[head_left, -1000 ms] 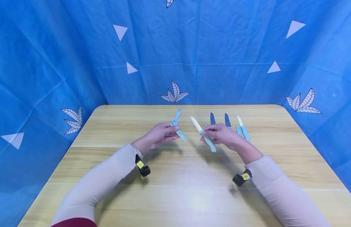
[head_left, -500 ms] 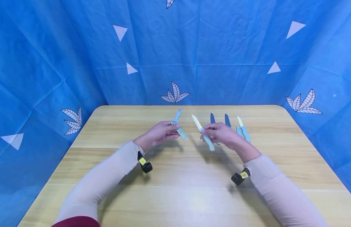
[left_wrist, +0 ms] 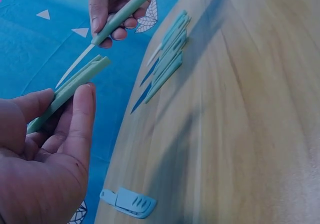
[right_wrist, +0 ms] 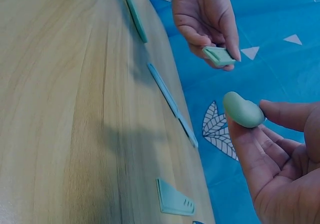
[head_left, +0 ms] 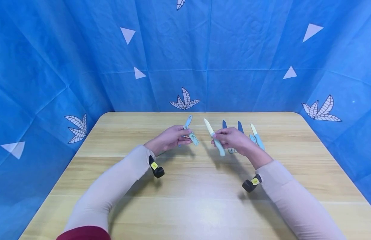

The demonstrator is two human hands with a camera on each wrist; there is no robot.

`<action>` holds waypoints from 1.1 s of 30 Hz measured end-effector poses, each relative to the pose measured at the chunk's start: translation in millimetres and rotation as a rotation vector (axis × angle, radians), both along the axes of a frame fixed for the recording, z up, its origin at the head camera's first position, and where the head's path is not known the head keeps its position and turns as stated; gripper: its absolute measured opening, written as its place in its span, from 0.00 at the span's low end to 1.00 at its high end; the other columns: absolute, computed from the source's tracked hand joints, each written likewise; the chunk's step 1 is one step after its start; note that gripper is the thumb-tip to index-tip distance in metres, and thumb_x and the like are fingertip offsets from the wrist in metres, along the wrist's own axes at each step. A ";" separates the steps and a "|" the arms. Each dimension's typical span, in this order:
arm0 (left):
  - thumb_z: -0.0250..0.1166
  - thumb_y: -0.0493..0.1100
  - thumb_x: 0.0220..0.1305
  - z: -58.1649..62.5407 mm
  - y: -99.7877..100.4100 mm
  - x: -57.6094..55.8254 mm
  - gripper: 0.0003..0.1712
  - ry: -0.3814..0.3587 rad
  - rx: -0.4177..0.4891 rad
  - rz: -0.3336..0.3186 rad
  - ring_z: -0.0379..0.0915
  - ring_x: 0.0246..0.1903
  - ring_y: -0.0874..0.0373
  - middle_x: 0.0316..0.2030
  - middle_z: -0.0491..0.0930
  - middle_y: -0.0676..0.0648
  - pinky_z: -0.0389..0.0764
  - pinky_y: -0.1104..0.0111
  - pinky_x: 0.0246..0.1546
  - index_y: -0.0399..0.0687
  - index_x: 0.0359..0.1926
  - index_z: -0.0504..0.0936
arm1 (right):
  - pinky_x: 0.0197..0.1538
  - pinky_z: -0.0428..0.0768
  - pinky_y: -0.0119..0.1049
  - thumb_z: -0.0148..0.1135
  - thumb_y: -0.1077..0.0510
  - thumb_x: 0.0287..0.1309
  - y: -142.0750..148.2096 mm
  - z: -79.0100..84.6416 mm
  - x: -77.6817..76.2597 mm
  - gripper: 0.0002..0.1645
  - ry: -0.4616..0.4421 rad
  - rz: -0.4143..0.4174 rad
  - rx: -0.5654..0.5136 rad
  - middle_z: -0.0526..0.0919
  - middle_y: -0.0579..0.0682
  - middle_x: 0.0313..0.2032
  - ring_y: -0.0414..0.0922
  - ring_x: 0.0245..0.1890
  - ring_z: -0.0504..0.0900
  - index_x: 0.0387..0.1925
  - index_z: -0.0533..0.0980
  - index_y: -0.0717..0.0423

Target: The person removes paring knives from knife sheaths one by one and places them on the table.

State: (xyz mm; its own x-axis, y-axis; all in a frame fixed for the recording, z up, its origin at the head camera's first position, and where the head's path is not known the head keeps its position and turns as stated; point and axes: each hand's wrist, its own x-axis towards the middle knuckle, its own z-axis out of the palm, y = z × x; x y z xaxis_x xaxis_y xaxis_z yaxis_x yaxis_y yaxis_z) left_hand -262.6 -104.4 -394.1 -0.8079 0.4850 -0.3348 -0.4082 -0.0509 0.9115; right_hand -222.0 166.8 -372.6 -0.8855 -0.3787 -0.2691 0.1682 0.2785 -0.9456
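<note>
My left hand (head_left: 173, 138) pinches a light green knife sheath (left_wrist: 70, 94) between thumb and fingers. My right hand (head_left: 233, 138) grips the light green handle of a paring knife (head_left: 219, 146), its pale blade bare and pointing away from me. In the left wrist view the blade's tip lies close to the sheath, but in the head view a gap separates them. Both are held above the table. Just beyond my left hand lies a light blue knife (head_left: 189, 120), which appears sheathed in the left wrist view; my hand partly hides it in the head view.
Several knives lie at the right of the wooden table (head_left: 185, 193), among them a pale-bladed knife (head_left: 257, 136) and a dark-bladed one (head_left: 240, 127). A loose sheath (right_wrist: 175, 201) lies near them. A blue curtain (head_left: 185, 50) hangs behind the table.
Both hands have moved slightly away from me, with the sheath and the knife still held. My left hand has also shifted a little right. The knives on the table have not moved.
</note>
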 end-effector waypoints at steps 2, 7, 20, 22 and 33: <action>0.58 0.38 0.72 1.1 0.6 -2.1 0.14 0.001 -0.006 0.002 0.83 0.35 0.53 0.41 0.82 0.37 0.83 0.65 0.49 0.31 0.51 0.74 | 0.52 0.84 0.43 0.55 0.56 0.71 -0.5 -0.1 -1.5 0.22 -0.007 -0.011 -0.004 0.80 0.69 0.50 0.63 0.52 0.79 0.56 0.72 0.71; 0.58 0.38 0.72 2.6 2.6 -7.4 0.13 0.013 -0.017 -0.007 0.83 0.36 0.53 0.40 0.82 0.37 0.84 0.66 0.48 0.31 0.51 0.74 | 0.52 0.84 0.41 0.54 0.57 0.71 -1.3 -0.7 -4.9 0.24 -0.011 -0.018 0.003 0.79 0.70 0.51 0.62 0.53 0.79 0.58 0.69 0.74; 0.58 0.37 0.72 2.1 9.9 -20.9 0.11 0.047 -0.069 -0.060 0.82 0.39 0.51 0.41 0.81 0.37 0.81 0.61 0.54 0.32 0.49 0.74 | 0.56 0.81 0.43 0.54 0.56 0.72 -3.6 -4.6 -13.9 0.23 -0.022 -0.039 0.020 0.76 0.71 0.54 0.62 0.56 0.77 0.58 0.71 0.70; 0.58 0.37 0.72 1.6 10.9 -22.9 0.10 0.050 -0.077 -0.063 0.83 0.38 0.51 0.40 0.82 0.37 0.81 0.61 0.54 0.32 0.47 0.74 | 0.58 0.81 0.43 0.54 0.56 0.72 -3.4 -5.5 -14.8 0.24 -0.024 -0.044 0.029 0.75 0.70 0.55 0.61 0.56 0.77 0.59 0.70 0.71; 0.60 0.37 0.70 2.1 19.7 -33.0 0.11 0.058 -0.132 -0.079 0.82 0.41 0.49 0.42 0.81 0.36 0.84 0.64 0.49 0.32 0.47 0.74 | 0.60 0.79 0.44 0.56 0.55 0.70 -2.6 -7.4 -20.2 0.25 -0.020 -0.085 0.093 0.75 0.61 0.54 0.50 0.50 0.79 0.60 0.71 0.68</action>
